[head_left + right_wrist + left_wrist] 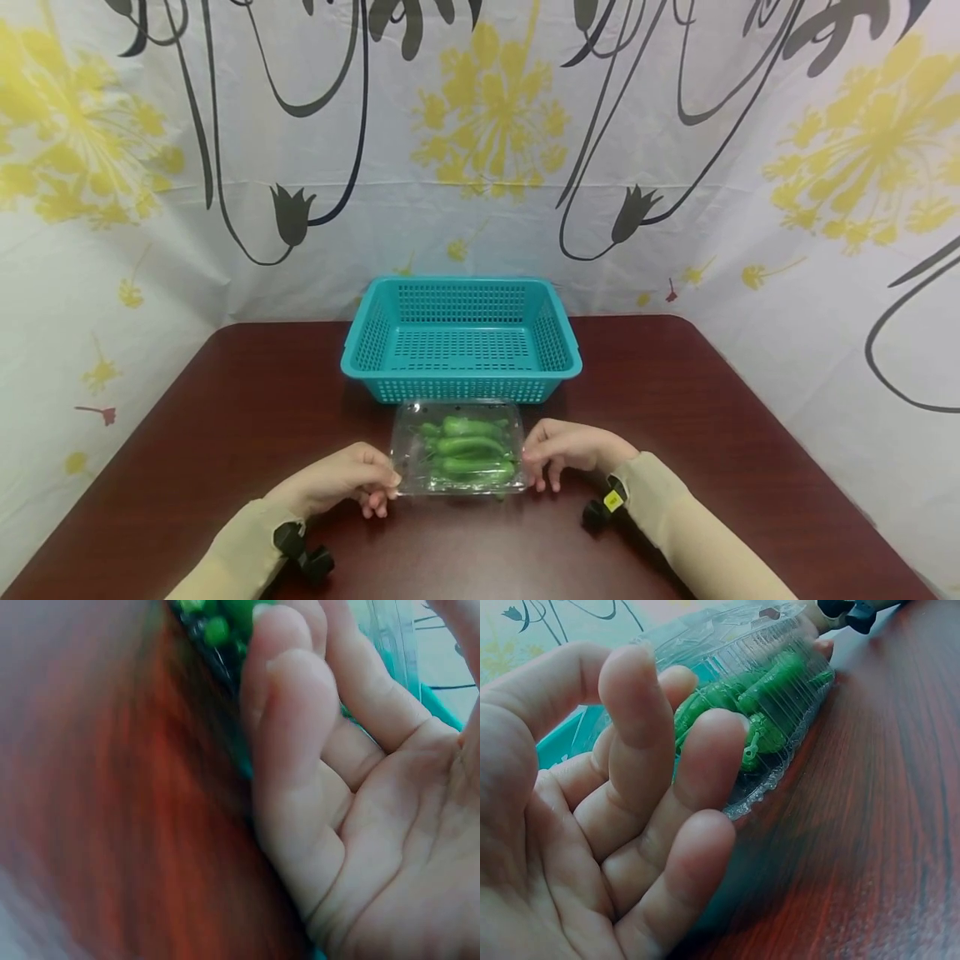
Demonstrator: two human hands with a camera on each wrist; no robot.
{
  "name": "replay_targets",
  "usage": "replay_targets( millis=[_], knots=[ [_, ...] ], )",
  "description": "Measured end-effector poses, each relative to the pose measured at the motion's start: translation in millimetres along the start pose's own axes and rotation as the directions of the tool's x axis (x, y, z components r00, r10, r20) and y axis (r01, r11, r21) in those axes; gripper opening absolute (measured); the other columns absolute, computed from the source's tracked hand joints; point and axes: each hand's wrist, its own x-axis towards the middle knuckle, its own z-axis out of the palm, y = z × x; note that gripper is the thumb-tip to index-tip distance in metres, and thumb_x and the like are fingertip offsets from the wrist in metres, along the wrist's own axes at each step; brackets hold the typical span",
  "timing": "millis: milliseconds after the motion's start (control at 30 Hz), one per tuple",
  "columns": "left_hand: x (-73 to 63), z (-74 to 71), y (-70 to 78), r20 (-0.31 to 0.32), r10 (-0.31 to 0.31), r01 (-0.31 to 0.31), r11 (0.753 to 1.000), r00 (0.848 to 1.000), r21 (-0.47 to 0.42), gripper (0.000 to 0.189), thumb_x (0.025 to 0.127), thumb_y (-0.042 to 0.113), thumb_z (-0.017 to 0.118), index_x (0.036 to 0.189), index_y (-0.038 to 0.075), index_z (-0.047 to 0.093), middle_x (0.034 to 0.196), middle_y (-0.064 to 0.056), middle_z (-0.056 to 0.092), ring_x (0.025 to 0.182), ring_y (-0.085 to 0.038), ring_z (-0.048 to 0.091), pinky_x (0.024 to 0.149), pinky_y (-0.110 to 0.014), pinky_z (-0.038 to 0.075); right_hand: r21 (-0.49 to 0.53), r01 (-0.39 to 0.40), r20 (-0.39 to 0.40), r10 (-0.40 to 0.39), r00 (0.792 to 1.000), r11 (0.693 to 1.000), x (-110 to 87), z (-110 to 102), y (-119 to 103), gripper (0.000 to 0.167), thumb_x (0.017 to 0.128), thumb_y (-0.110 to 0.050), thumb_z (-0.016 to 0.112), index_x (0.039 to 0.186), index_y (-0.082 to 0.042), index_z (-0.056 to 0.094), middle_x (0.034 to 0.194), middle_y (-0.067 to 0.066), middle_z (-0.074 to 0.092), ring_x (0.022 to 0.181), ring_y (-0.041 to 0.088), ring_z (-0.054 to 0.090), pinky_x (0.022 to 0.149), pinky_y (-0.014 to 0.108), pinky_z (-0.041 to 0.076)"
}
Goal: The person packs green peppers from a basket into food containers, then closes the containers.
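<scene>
A clear plastic clamshell box (405, 458) is between my two hands, in front of the basket. Through its plastic show several long green peppers (471, 447), lying side by side. With thumb and forefinger my left hand (345, 479) pinches the box's near left corner; its other fingers curl loosely below, as the left wrist view shows. My right hand (573, 446) pinches the right side, though in the right wrist view its fingers hide most of the box. Whether the box's underside touches the table, I cannot tell.
Right behind the box stands a turquoise plastic basket (461, 387) with mesh walls, nothing visible inside. Both stand over a dark red-brown wooden table (262, 392). A white cloth (480, 225) with yellow and grey flowers hangs around the back and sides.
</scene>
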Motion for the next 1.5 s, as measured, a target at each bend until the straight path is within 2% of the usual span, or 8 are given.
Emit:
replay_targets(
  millis=[267,433,567,867,933,1167,1400,1500],
  knots=[
    [-0.8,-1.5,0.7,0.006,-0.005,0.005,1.0,1.0,-0.001,0.036,0.09,0.008,0.058,0.086,-0.026,0.049,0.06,0.003,0.061,0.06,-0.01,0.062,0.052,-0.022,0.049,-0.005,-0.058,0.031,0.058,0.998,0.998,2.2,6.3,-3.1,0.05,0.089,-0.019,0.067,0.088,0.027,0.05,0.074,0.002,0.069,0.063,0.008,0.061,0.055,0.024,0.052],
    [-0.6,-1.0,-0.5,0.004,-0.004,0.004,1.0,1.0,-0.007,0.036,0.09,0.008,0.058,0.086,-0.027,0.05,0.06,0.003,0.062,0.06,-0.01,0.063,0.052,-0.022,0.049,-0.062,-0.06,0.092,0.066,0.994,0.996,2.6,11.0,-4.2,0.049,0.091,-0.02,0.061,0.09,0.028,0.057,0.068,-0.001,0.067,0.057,0.004,0.058,0.048,0.018,0.041],
    [-0.4,0.1,-2.1,-0.001,-0.004,0.004,1.0,1.0,-0.014,0.037,0.091,0.008,0.058,0.087,-0.027,0.05,0.06,0.002,0.062,0.06,-0.009,0.063,0.052,-0.021,0.049,-0.042,-0.042,0.064,0.045,0.997,0.998,1.7,16.0,-2.3,0.044,0.091,-0.016,0.059,0.088,0.028,0.057,0.065,-0.003,0.067,0.053,0.002,0.056,0.045,0.016,0.035],
    [-1.2,-0.6,-3.1,0.011,0.006,-0.006,1.0,1.0,-0.024,0.038,0.092,0.009,0.058,0.087,-0.028,0.049,0.06,0.002,0.062,0.06,-0.009,0.063,0.052,-0.022,0.049,0.029,-0.135,0.014,0.135,0.991,0.99,3.1,20.0,-4.3,0.02,0.089,-0.013,0.061,0.076,-0.013,0.077,0.066,-0.004,0.067,0.052,0.002,0.052,0.047,0.016,0.037],
    [-0.9,-1.8,-3.0,0.015,0.015,-0.015,1.0,1.0,-0.021,0.036,0.092,0.007,0.057,0.086,-0.027,0.049,0.06,0.003,0.061,0.06,-0.01,0.063,0.052,-0.022,0.049,0.039,-0.134,0.011,0.133,0.991,0.99,3.1,21.2,-4.6,0.019,0.089,-0.013,0.062,0.077,-0.011,0.077,0.066,-0.004,0.067,0.052,0.002,0.052,0.046,0.016,0.038],
    [-1.8,-0.1,-3.8,0.048,0.031,-0.031,0.999,0.998,-0.016,0.034,0.091,0.007,0.057,0.084,-0.026,0.051,0.06,0.003,0.061,0.061,-0.01,0.063,0.053,-0.021,0.049,0.038,-0.069,0.029,0.068,0.997,0.997,-0.9,28.5,-1.9,0.041,0.088,-0.009,0.059,0.088,0.031,0.053,0.064,-0.004,0.066,0.048,0.001,0.05,0.045,0.016,0.035],
    [0.5,1.0,-3.5,0.053,0.051,-0.052,0.998,0.997,0.036,0.032,0.092,0.009,0.056,0.081,-0.021,0.056,0.059,0.002,0.06,0.063,-0.012,0.065,0.054,-0.02,0.048,0.057,-0.105,0.017,0.105,0.994,0.993,-4.5,27.0,-0.2,0.017,0.086,-0.009,0.062,0.077,-0.002,0.075,0.064,-0.001,0.067,0.049,0.002,0.053,0.045,0.016,0.037],
    [0.6,0.1,-3.8,0.057,0.059,-0.061,0.997,0.997,0.039,0.032,0.092,0.008,0.056,0.08,-0.021,0.055,0.059,0.002,0.06,0.065,-0.013,0.067,0.054,-0.02,0.048,0.061,-0.093,0.018,0.092,0.996,0.994,-4.7,27.6,1.2,0.022,0.087,-0.009,0.062,0.078,0.009,0.071,0.065,-0.001,0.068,0.05,0.002,0.053,0.046,0.016,0.038]
  ],
)
